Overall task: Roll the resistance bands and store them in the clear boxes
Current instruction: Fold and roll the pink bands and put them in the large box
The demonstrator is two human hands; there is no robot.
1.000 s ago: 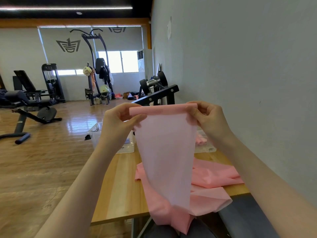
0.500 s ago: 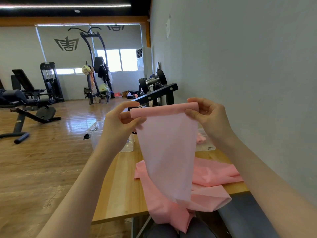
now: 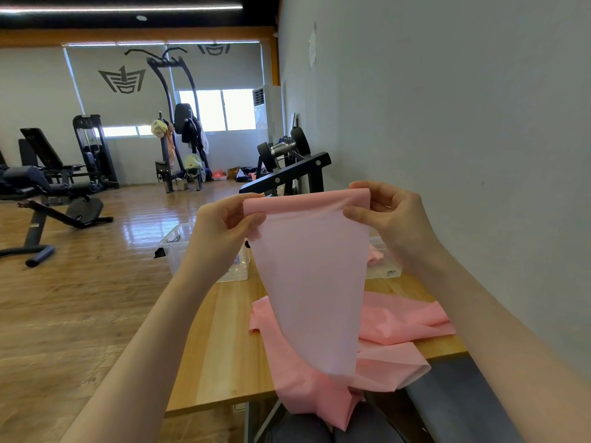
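A wide pink resistance band hangs in the air above the wooden table. Its top edge is turned over into a narrow roll. My left hand pinches the roll's left end and my right hand pinches its right end. The band's lower part runs down to a heap of pink band on the table and over the near edge onto my lap. One clear box stands behind my left hand. Another clear box, with rolled pink band inside, stands behind my right wrist.
A grey wall runs close along the right of the table. A black rack with dumbbells stands beyond the boxes. Weight benches and a tall black machine stand on the wooden floor to the left.
The rolled strip at the band's top edge has grown a little thicker as my fingers turn it. Both hands stay at about the same height.
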